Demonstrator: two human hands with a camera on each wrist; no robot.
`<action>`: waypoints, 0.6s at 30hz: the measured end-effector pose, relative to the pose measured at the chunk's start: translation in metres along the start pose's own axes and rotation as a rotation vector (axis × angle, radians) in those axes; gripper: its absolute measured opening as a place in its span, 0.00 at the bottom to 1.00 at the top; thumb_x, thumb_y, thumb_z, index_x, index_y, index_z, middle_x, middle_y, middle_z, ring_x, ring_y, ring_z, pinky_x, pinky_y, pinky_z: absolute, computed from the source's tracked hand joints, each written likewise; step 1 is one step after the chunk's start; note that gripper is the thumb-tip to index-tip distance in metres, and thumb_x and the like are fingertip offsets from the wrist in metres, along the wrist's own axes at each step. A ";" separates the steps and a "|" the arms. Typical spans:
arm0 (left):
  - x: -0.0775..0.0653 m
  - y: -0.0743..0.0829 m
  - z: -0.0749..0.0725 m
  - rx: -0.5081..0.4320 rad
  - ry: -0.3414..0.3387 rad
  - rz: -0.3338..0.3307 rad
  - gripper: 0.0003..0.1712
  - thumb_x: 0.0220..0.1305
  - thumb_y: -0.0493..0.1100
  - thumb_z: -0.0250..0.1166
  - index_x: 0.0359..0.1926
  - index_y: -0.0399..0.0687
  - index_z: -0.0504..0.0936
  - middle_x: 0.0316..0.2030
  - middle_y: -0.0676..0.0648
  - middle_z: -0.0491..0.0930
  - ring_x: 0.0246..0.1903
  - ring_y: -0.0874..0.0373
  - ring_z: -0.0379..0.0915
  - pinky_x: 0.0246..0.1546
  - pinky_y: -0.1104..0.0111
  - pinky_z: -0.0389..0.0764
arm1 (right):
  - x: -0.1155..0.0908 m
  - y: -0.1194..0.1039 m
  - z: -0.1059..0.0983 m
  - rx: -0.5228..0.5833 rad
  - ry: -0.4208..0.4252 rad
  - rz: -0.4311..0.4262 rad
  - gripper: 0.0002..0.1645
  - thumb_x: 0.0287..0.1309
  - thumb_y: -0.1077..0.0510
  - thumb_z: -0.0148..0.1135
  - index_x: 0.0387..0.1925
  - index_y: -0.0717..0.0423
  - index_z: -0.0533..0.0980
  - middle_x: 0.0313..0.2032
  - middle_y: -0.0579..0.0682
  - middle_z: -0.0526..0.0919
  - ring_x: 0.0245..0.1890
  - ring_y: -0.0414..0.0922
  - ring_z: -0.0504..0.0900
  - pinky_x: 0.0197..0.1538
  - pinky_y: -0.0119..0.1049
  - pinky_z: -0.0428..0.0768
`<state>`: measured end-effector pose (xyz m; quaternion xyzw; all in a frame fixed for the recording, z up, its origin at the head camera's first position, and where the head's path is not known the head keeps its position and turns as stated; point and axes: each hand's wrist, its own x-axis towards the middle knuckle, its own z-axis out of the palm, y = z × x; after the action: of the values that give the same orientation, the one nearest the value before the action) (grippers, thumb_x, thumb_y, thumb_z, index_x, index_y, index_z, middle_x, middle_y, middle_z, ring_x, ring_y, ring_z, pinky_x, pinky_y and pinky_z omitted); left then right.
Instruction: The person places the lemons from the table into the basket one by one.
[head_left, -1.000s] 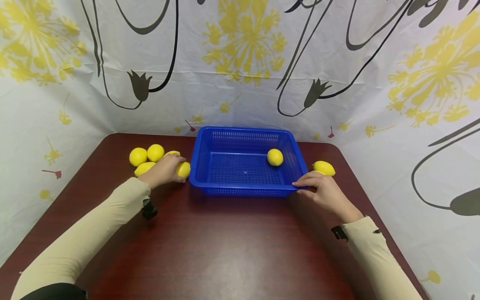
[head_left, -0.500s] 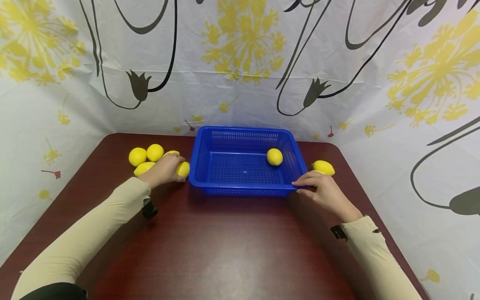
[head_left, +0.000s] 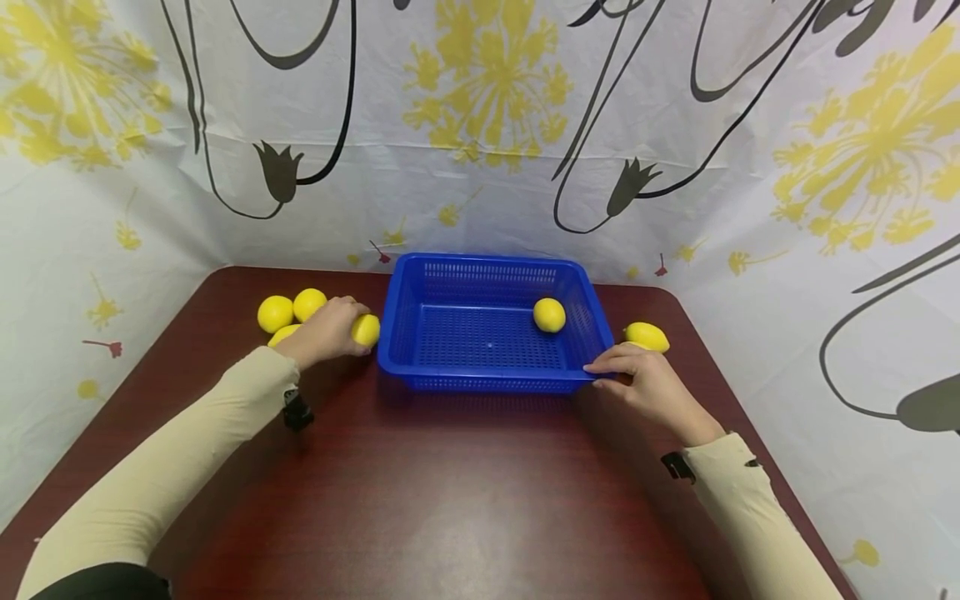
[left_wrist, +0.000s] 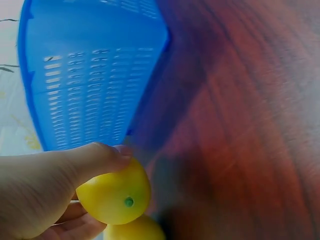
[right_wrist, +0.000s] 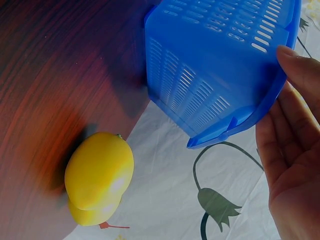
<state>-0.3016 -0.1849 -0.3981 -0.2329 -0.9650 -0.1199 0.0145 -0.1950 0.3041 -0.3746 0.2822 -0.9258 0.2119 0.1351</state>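
Observation:
At the basket's left side my left hand (head_left: 327, 332) grips a lemon (head_left: 365, 331), thumb on the near side and fingers behind. The left wrist view shows the green stem end of this lemon (left_wrist: 114, 192), with another lemon (left_wrist: 135, 230) below it. My right hand (head_left: 651, 385) pinches the near right corner of the blue plastic basket (head_left: 487, 375), thumb outside the wall and fingers over the rim. Inside the basket, toward the right, lies a single lemon (head_left: 550, 315).
Several lemons (head_left: 275, 314) lie left of the basket, partly hidden behind my left hand. Two overlapping lemons (right_wrist: 100, 170) rest right of it, near my right hand. A patterned white cloth (head_left: 480, 208) hangs behind the dark red table (head_left: 480, 483).
My left hand has risen slightly with the lemon, covering more of the lemons behind it. The right hand and the basket have stayed where they were.

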 end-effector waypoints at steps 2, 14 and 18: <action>0.001 0.000 -0.006 -0.008 -0.005 -0.010 0.38 0.48 0.48 0.77 0.57 0.29 0.77 0.51 0.32 0.80 0.49 0.39 0.74 0.53 0.49 0.78 | 0.000 0.000 0.000 0.002 0.000 0.003 0.15 0.47 0.66 0.75 0.39 0.50 0.88 0.39 0.45 0.88 0.41 0.42 0.84 0.44 0.41 0.85; 0.009 0.000 -0.051 -0.006 -0.018 -0.066 0.40 0.50 0.47 0.76 0.60 0.30 0.75 0.52 0.32 0.79 0.47 0.41 0.73 0.46 0.52 0.78 | 0.001 -0.001 -0.001 -0.010 -0.015 0.007 0.15 0.48 0.65 0.75 0.40 0.50 0.88 0.39 0.46 0.88 0.41 0.44 0.84 0.46 0.45 0.85; 0.013 0.003 -0.064 -0.001 0.009 -0.038 0.37 0.49 0.47 0.76 0.57 0.31 0.78 0.49 0.33 0.80 0.44 0.42 0.75 0.43 0.53 0.79 | 0.001 -0.001 -0.002 -0.014 -0.019 0.004 0.15 0.48 0.65 0.75 0.40 0.50 0.88 0.39 0.46 0.88 0.42 0.44 0.84 0.46 0.45 0.85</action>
<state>-0.3139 -0.1918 -0.3341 -0.2141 -0.9691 -0.1215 0.0164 -0.1951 0.3039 -0.3727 0.2813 -0.9291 0.2030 0.1279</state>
